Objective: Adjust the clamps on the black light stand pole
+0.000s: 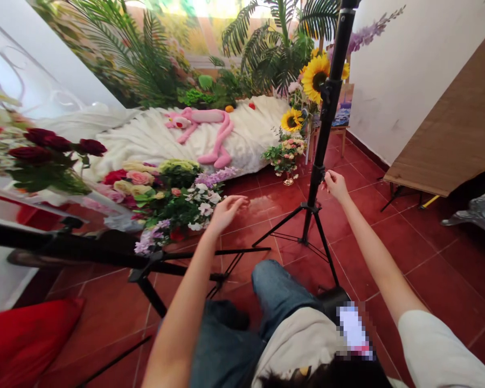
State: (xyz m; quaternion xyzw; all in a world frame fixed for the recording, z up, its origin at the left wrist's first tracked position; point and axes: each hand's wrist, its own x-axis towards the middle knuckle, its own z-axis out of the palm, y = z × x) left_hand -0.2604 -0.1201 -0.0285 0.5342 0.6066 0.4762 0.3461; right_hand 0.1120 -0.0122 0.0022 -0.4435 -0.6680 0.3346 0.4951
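A black light stand [330, 108] stands upright on its tripod legs in front of me. My right hand [336, 185] is at the stand's lower collar, its fingers closed in a pinch where a tightening knob sits; the fingers mostly hide the knob. My left hand [228, 211] hovers over the floor to the left of the stand, touching nothing. Its fingers stretch to the right and it holds nothing. Close behind that hand are white flowers [204, 202] in a flower arrangement. A second black stand [105, 248] lies slanted across the left, under my left forearm.
A pink plush toy [210, 117] lies on white draped cloth [145, 137] at the back. Sunflowers [317, 78] stand behind the pole. Dark red roses [50, 143] are at left, above a red cloth [28, 334]. A brown board [440, 118] leans at right over red floor tiles [424, 258].
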